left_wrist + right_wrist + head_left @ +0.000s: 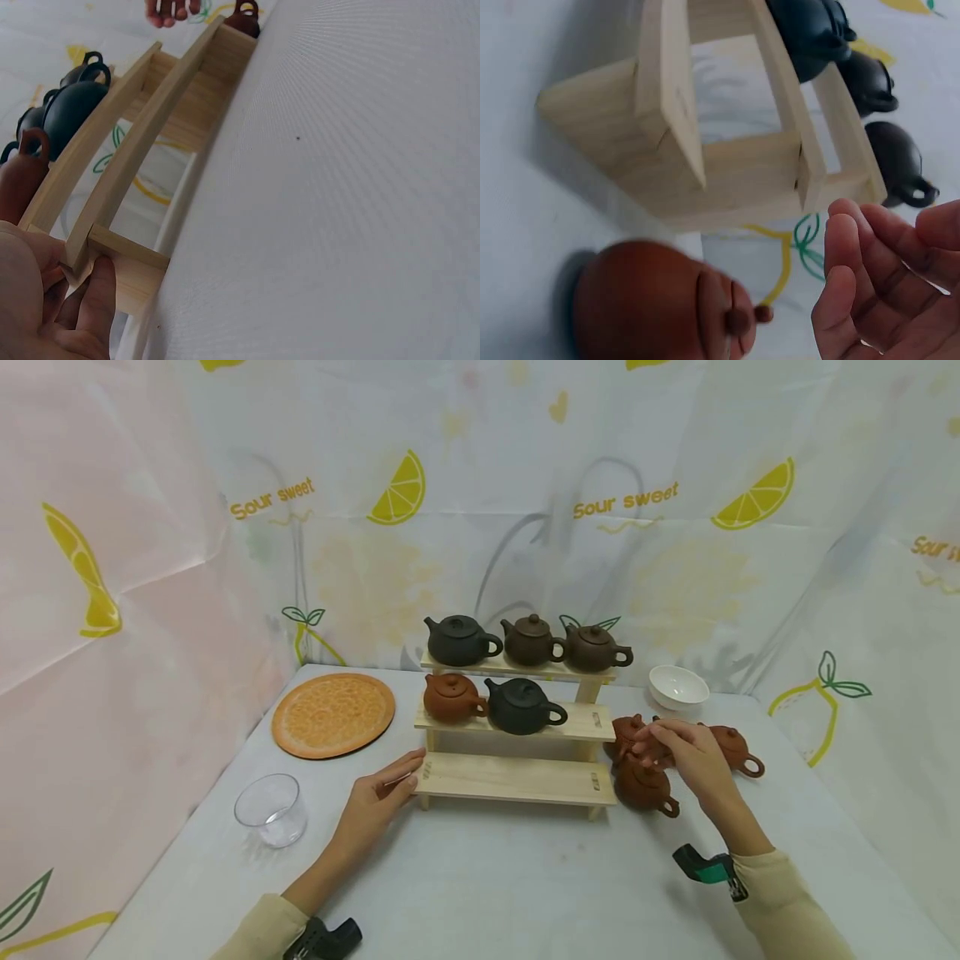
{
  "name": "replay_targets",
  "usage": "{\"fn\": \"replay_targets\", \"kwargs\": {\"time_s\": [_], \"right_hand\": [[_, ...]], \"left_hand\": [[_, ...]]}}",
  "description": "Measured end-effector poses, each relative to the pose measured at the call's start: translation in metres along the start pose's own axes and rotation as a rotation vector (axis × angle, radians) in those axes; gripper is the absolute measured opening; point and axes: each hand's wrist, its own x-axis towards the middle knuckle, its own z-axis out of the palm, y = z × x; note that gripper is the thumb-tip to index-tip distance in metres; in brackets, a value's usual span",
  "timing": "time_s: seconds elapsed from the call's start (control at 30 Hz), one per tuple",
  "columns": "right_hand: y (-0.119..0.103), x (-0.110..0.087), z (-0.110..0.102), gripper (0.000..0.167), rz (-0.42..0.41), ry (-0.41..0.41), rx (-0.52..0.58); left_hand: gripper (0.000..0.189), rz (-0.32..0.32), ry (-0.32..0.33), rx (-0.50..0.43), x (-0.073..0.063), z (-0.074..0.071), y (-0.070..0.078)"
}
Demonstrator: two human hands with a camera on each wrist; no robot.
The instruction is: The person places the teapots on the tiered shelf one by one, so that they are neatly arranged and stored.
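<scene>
My left hand (375, 797) holds the left end of a three-tier wooden shelf stand (517, 779), fingers about the corner of its lowest board. My right hand (697, 760) is above several reddish-brown teapots right of the stand, holding nothing, its fingers loosely bent in the right wrist view. Nearest below it is one brown teapot (643, 787); another teapot (733, 747) lies to its right, and the hand partly hides the others. On the middle tier are an orange-brown teapot (452, 697) and a black teapot (521, 706). The top tier bears three dark teapots, including a black one (457, 641).
A white bowl (678, 687) stands at the back right. Left of the stand lies a round orange-patterned mat (332, 716), with a clear glass cup (273, 812) in front of it. A printed curtain (480, 527) hangs behind the white table.
</scene>
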Motion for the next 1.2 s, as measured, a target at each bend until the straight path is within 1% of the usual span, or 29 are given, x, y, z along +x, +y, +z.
{"fn": "replay_targets", "kwargs": {"time_s": [0.1, 0.27, 0.37, 0.57, 0.67, 0.8, 0.9, 1.1, 1.2], "right_hand": [[0.008, -0.008, -0.01, 0.034, -0.008, 0.035, -0.072], [0.021, -0.018, -0.024, 0.033, 0.001, 0.066, -0.175], [0.029, -0.024, -0.029, 0.032, 0.031, 0.079, -0.218], [0.044, -0.038, -0.032, 0.025, 0.123, 0.099, -0.299], [0.048, -0.045, -0.032, 0.024, 0.177, 0.083, -0.306], [0.051, -0.05, -0.031, 0.025, 0.236, 0.029, -0.282], [0.053, -0.051, -0.029, 0.027, 0.237, -0.002, -0.251], [0.053, -0.052, -0.023, 0.022, 0.225, -0.04, -0.209], [0.054, -0.052, -0.021, 0.021, 0.259, -0.058, -0.184]], "left_hand": [[0.037, -0.003, -0.004, -0.011, 0.0, 0.0, 0.0], [0.038, -0.007, -0.002, 0.0, 0.0, 0.001, -0.001], [0.038, -0.009, 0.004, 0.007, -0.001, 0.001, -0.001], [0.038, -0.026, 0.007, 0.014, -0.002, 0.0, 0.0], [0.039, -0.033, 0.0, 0.003, -0.001, 0.001, 0.001], [0.039, -0.039, -0.003, 0.006, -0.001, 0.0, 0.002], [0.038, -0.029, 0.002, 0.019, -0.001, 0.0, 0.002], [0.039, -0.009, 0.004, 0.041, 0.0, -0.001, 0.002], [0.038, -0.011, 0.001, 0.038, 0.0, -0.001, 0.002]]}}
